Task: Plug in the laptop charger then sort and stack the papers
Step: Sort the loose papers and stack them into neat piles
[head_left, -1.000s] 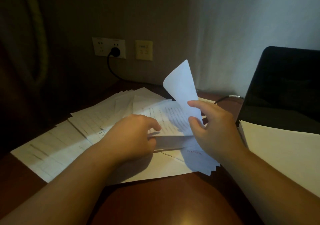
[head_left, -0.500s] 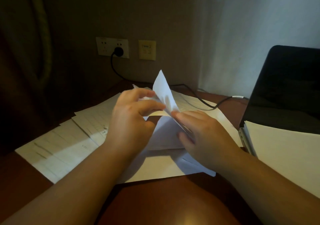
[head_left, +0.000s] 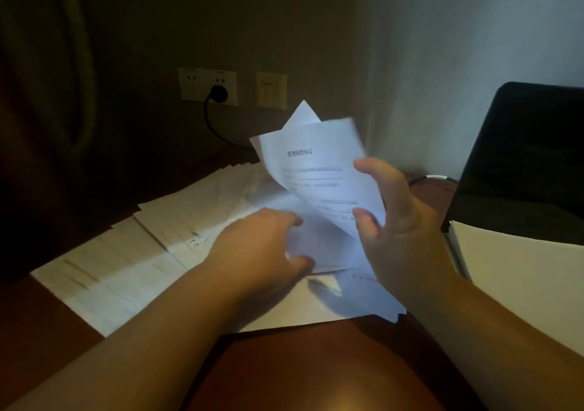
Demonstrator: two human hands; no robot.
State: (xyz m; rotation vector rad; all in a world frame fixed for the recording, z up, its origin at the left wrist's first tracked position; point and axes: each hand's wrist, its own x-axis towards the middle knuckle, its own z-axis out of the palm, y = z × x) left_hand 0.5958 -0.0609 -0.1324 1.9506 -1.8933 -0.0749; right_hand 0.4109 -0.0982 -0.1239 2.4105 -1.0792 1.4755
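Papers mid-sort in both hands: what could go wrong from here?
1. The right hand holds several raised sheets by one edge only, already curling; they could slip or crease.
2. The left hand rests on the fanned papers; a sweep might scatter them.
3. The cable lies just behind the sheets, so a snag seems possible.
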